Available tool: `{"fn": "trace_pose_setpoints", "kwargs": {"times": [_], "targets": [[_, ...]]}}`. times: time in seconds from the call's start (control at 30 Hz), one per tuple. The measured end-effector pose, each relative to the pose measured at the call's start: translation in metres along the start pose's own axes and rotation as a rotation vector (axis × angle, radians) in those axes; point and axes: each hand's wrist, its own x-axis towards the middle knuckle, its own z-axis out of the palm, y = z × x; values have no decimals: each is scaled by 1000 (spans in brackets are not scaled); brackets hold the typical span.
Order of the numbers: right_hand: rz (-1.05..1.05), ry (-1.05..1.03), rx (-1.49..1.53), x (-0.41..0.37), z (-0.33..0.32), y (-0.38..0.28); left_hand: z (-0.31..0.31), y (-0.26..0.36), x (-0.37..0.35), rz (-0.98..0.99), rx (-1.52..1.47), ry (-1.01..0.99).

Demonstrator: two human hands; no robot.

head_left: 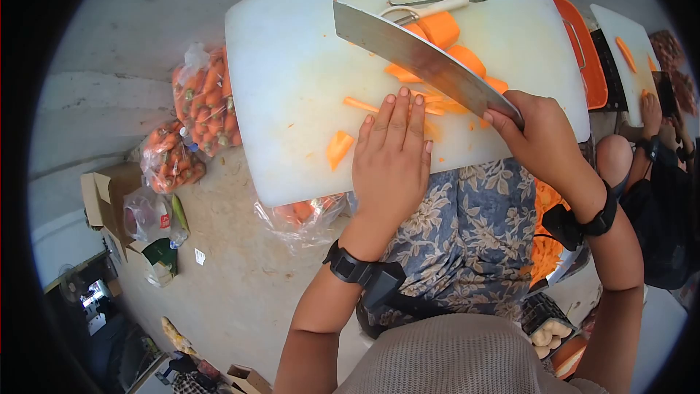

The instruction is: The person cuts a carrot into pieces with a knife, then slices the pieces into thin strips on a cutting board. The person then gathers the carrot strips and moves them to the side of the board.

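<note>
My right hand (pixel 539 131) is wrapped round the handle of a cleaver (pixel 430 58), whose wide blade slants up and left over the white cutting board (pixel 292 66). Flat on the board, my left hand (pixel 394 153) has its fingers stretched out, the tips at some cut carrot strips (pixel 359 104) just below the blade. Beyond the blade lie thick carrot chunks (pixel 440 29), partly hidden by it. A loose carrot piece (pixel 339 149) rests left of my left hand. Near the far edge is a peeler (pixel 437 9) with a white handle.
Bags of carrots (pixel 208 102) stand on the floor to the left, near an open cardboard box (pixel 113 197). An orange tub (pixel 583 51) is right of the board. Shredded carrot (pixel 545 248) fills a container by my lap. Another person's hand (pixel 651 111) is at a second board (pixel 620 29).
</note>
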Motion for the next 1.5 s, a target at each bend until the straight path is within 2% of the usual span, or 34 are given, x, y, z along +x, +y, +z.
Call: {"fn": "trace_pose_setpoints", "kwargs": {"times": [0.1,0.23,0.4,0.53,0.6,0.7,0.83,1.33,1.4,1.43,1.5], "targets": [[34,-31,-9,1,0,-1,-2,-2,3,31,2,17],[-29,20,-40,-1,2,-1,-4,-1,7,33,-25,30],[-21,-43,-91,-4,-7,-18,-14,-18,-2,68,-253,269],[10,-88,-30,-17,-18,-41,-16,-29,-26,42,-289,372],[-97,-66,-4,-19,-16,-44,-23,-23,-35,77,-170,328],[-95,-145,-90,-19,-12,-47,-24,-18,-39,93,-131,280],[-73,-211,-155,-18,-10,-49,-20,-20,-41,11,-233,222],[-93,-247,-214,-13,-9,-50,-21,-33,-34,79,-382,195],[-82,-268,-227,-12,-9,-49,-25,-34,-29,26,-414,63],[-88,-270,-229,-12,-9,-49,-29,-34,-25,22,-413,67],[-100,-277,-247,-12,-10,-49,-35,-32,-17,146,-255,34]]}}
